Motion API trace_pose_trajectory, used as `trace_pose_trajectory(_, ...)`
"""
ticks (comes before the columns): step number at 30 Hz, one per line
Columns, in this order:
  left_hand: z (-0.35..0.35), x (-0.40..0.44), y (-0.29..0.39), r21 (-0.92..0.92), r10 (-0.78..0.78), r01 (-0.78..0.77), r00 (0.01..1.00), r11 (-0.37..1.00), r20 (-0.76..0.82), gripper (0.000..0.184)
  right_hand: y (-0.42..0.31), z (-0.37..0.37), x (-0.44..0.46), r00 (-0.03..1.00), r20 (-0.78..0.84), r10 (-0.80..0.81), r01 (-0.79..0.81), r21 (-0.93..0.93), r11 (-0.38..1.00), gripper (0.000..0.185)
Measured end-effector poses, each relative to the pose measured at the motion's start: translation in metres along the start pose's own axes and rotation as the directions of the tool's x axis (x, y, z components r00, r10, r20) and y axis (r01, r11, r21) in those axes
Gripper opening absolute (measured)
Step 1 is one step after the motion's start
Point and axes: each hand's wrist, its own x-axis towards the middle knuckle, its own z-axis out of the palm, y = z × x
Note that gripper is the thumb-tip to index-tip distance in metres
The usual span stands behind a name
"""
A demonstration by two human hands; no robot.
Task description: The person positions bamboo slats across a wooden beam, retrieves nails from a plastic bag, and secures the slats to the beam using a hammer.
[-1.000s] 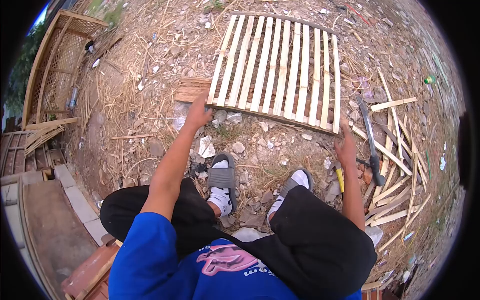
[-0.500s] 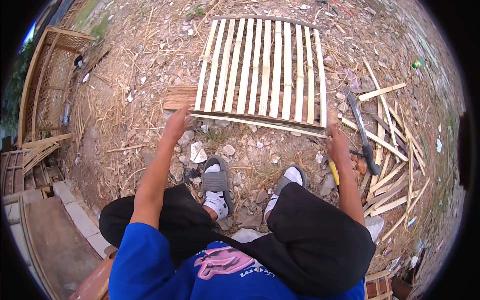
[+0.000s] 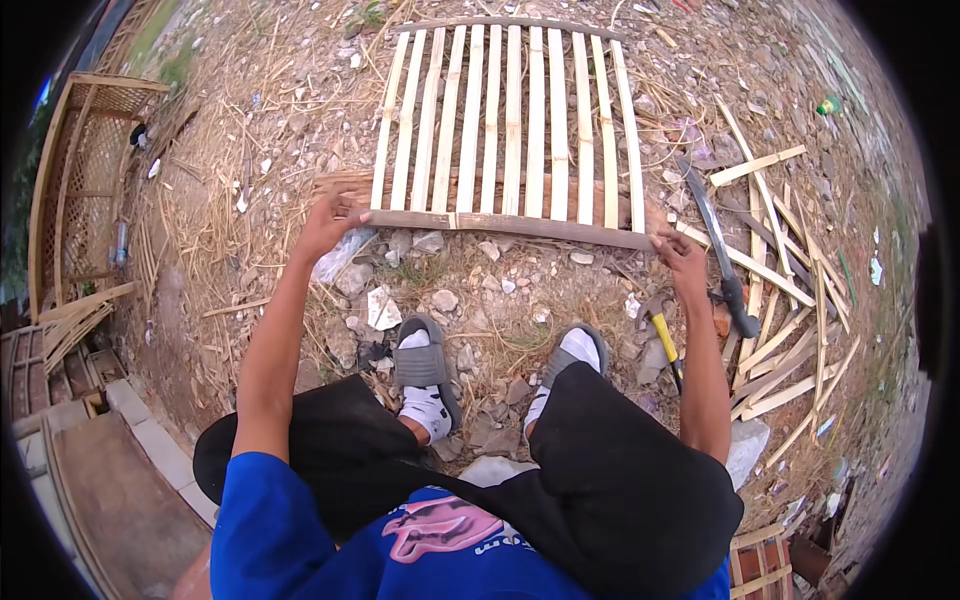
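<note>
A bamboo strip (image 3: 510, 226), dark side up, lies across the near ends of several pale bamboo slats (image 3: 486, 130). My left hand (image 3: 334, 222) pinches its left end, and my right hand (image 3: 682, 250) grips the right end between thumb and fingers. At the far side, another dark bamboo strip (image 3: 510, 22) crosses the slats' other ends. Under the near ends rests a weathered wooden plank (image 3: 345, 183), mostly covered by the slats.
Right of the slats lies a machete (image 3: 706, 218) with a black handle. A hammer (image 3: 665, 338) with a yellow handle is near my right forearm. Loose bamboo strips (image 3: 790, 370) pile up at right. A lattice panel (image 3: 85, 180) stands at left. Stones and straw cover the ground.
The near strip has turned from its pale narrow edge to its broad dark face, and now lies over the slat ends. Both hands still hold it; the view has shifted slightly.
</note>
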Motion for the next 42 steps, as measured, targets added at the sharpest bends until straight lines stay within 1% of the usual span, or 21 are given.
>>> trace_pose_trajectory(1, 0.005, 0.006, -0.005, -0.05, 0.008, -0.009, 1.0, 0.999, -0.02, 0.051, 0.002, 0.002, 0.006, 1.0, -0.017, 0.026, -0.026, 0.023, 0.999, 0.036)
trace_pose_trajectory(2, 0.012, 0.01, -0.01, -0.074, -0.012, 0.005, 0.996, 0.997, -0.092, 0.05, 0.013, 0.005, 0.015, 1.0, -0.009, 0.022, -0.021, 0.026, 0.999, 0.038)
trace_pose_trajectory(4, 0.028, 0.018, -0.019, -0.129, -0.057, 0.026, 0.969, 0.991, -0.24, 0.048, 0.022, 0.016, 0.022, 0.998, -0.067, 0.002, -0.001, 0.013, 1.0, 0.034)
trace_pose_trajectory(6, 0.041, 0.024, -0.027, -0.239, -0.082, 0.002, 0.943, 0.971, -0.322, 0.045, 0.025, 0.025, 0.025, 0.991, -0.119, -0.064, 0.066, 0.014, 0.998, 0.033)
trace_pose_trajectory(7, 0.044, 0.028, -0.031, -0.291, -0.097, -0.013, 0.927, 0.957, -0.362, 0.044, 0.023, 0.027, 0.026, 0.99, -0.132, -0.058, 0.057, -0.012, 0.998, 0.033)
trace_pose_trajectory(9, 0.05, 0.03, -0.042, -0.205, -0.052, -0.031, 0.92, 0.978, -0.388, 0.039, 0.022, 0.027, 0.021, 0.987, -0.155, -0.033, 0.023, -0.067, 0.997, 0.034)
trace_pose_trajectory(13, 0.054, 0.035, -0.053, -0.074, 0.063, -0.106, 0.895, 0.992, -0.442, 0.031, 0.033, 0.028, 0.024, 0.991, -0.134, -0.017, 0.025, 0.06, 0.998, 0.033)
trace_pose_trajectory(15, 0.055, 0.034, -0.053, 0.098, 0.111, -0.075, 0.893, 0.992, -0.436, 0.031, 0.033, 0.033, 0.023, 0.988, -0.153, -0.034, 0.053, 0.123, 0.991, 0.032)
trace_pose_trajectory(16, 0.055, 0.031, -0.051, 0.185, 0.133, -0.056, 0.891, 0.981, -0.435, 0.031, 0.032, 0.035, 0.022, 0.987, -0.161, -0.005, 0.023, 0.111, 0.994, 0.032)
trace_pose_trajectory(19, 0.065, 0.024, -0.044, 0.449, 0.244, 0.042, 0.792, 0.893, -0.56, 0.027, 0.034, 0.037, 0.018, 0.981, -0.19, 0.047, -0.031, 0.086, 0.996, 0.032)
trace_pose_trajectory(21, 0.074, 0.026, -0.037, 0.427, 0.183, 0.139, 0.755, 0.893, -0.63, 0.029, 0.038, 0.041, 0.021, 0.973, -0.228, 0.031, -0.014, 0.079, 0.997, 0.032)
trace_pose_trajectory(23, 0.079, 0.02, -0.035, 0.395, 0.112, 0.242, 0.714, 0.886, -0.691, 0.031, 0.04, 0.042, 0.018, 0.966, -0.248, 0.067, -0.048, 0.079, 0.996, 0.031)
trace_pose_trajectory(24, 0.076, 0.033, -0.065, 0.135, 0.009, 0.105, 0.756, 0.985, -0.655, 0.032, 0.035, 0.044, 0.016, 0.963, -0.256, 0.08, -0.057, 0.097, 0.994, 0.031)
trace_pose_trajectory(27, 0.081, 0.032, -0.063, 0.168, 0.053, 0.101, 0.688, 0.981, -0.724, 0.032, 0.039, 0.046, 0.017, 0.959, -0.269, 0.086, -0.052, 0.13, 0.99, 0.029)
trace_pose_trajectory(28, 0.082, 0.031, -0.06, 0.072, -0.001, 0.074, 0.7, 0.995, -0.714, 0.033, 0.042, 0.047, 0.019, 0.959, -0.272, 0.082, -0.045, 0.139, 0.989, 0.029)
trace_pose_trajectory(31, 0.083, 0.029, -0.065, -0.008, -0.034, 0.041, 0.687, 0.999, -0.726, 0.033, 0.051, 0.05, 0.023, 0.941, -0.317, 0.117, -0.068, 0.161, 0.985, 0.027)
trace_pose_trajectory(32, 0.083, 0.029, -0.07, 0.018, -0.006, 0.028, 0.685, 0.999, -0.729, 0.033, 0.053, 0.052, 0.024, 0.941, -0.326, 0.089, -0.039, 0.158, 0.987, 0.025)
trace_pose_trajectory(35, 0.08, 0.018, -0.056, 0.144, -0.001, 0.142, 0.715, 0.979, -0.699, 0.035, 0.065, 0.051, 0.03, 0.94, -0.335, 0.063, -0.003, 0.177, 0.984, 0.024)
trace_pose_trajectory(36, 0.089, 0.006, -0.013, 0.322, 0.008, 0.361, 0.655, 0.875, -0.756, 0.033, 0.059, 0.051, 0.027, 0.945, -0.322, 0.052, 0.006, 0.177, 0.984, 0.024)
trace_pose_trajectory(39, 0.08, 0.011, -0.038, 0.066, -0.049, 0.143, 0.677, 0.988, -0.734, 0.022, 0.053, 0.052, 0.023, 0.95, -0.301, 0.085, -0.024, 0.202, 0.979, 0.022)
trace_pose_trajectory(42, 0.067, 0.01, -0.046, -0.134, -0.15, 0.083, 0.745, 0.988, -0.649, 0.018, 0.045, 0.051, 0.021, 0.945, -0.277, 0.174, -0.087, 0.299, 0.95, 0.021)
